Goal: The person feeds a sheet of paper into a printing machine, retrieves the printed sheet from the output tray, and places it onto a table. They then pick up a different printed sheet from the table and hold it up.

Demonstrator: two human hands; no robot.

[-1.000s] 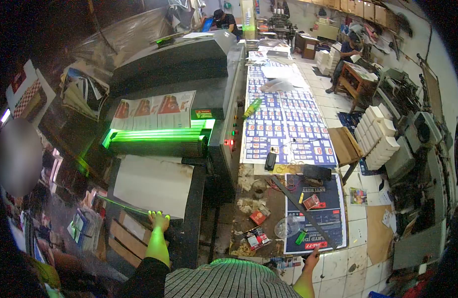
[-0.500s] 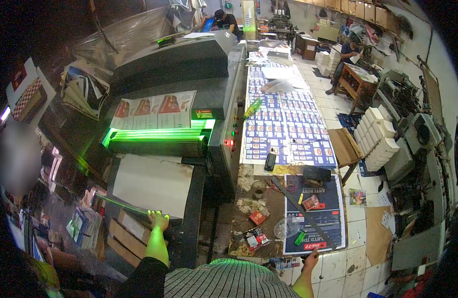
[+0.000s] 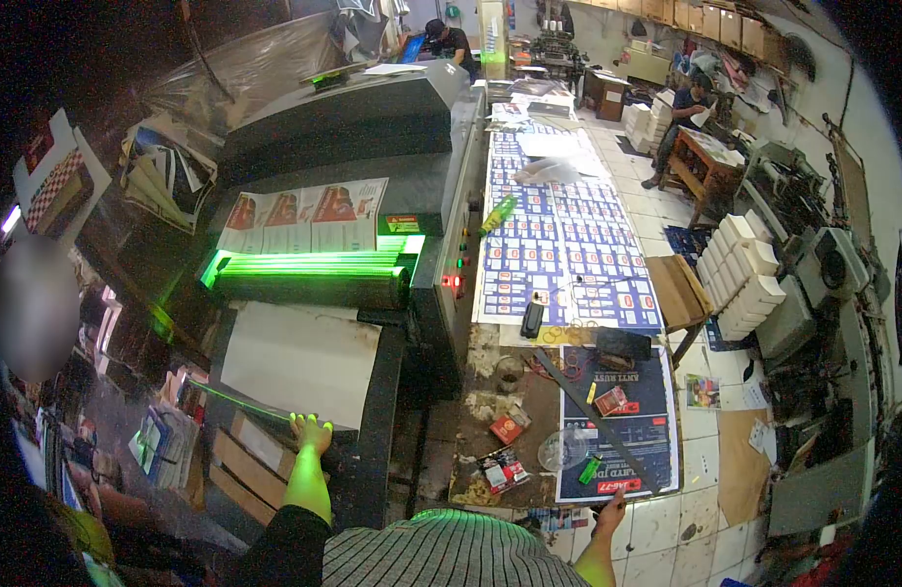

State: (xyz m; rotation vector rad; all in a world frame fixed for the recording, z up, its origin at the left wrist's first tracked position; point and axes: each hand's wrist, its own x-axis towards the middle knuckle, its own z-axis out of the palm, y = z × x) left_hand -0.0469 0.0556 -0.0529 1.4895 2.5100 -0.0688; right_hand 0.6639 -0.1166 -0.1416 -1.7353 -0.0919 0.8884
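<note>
My left hand [image 3: 312, 432] lies with fingers spread on the near edge of a large pale sheet [image 3: 299, 357], on the dark feed bed of a machine. Green light from the machine's rollers [image 3: 314, 266] falls on the fingertips. My right hand [image 3: 610, 511] is at the near edge of the worktable, its fingers curled by a small dark thing that I cannot make out. Just beyond it are the end of a long dark ruler-like strip [image 3: 607, 435], a green lighter [image 3: 591, 470] and a dark blue printed sheet [image 3: 622, 460].
Clutter on the table includes a clear round dish [image 3: 562, 450], a red packet [image 3: 509, 427], a black box [image 3: 624, 343] and a green bottle [image 3: 498, 214]. Printed sheets [image 3: 568, 245] run along the far part. White stacks [image 3: 740, 274] stand right; two people work farther back.
The camera view has shifted very slightly. Both hands stay in the same places, and the sheet has not visibly moved.
</note>
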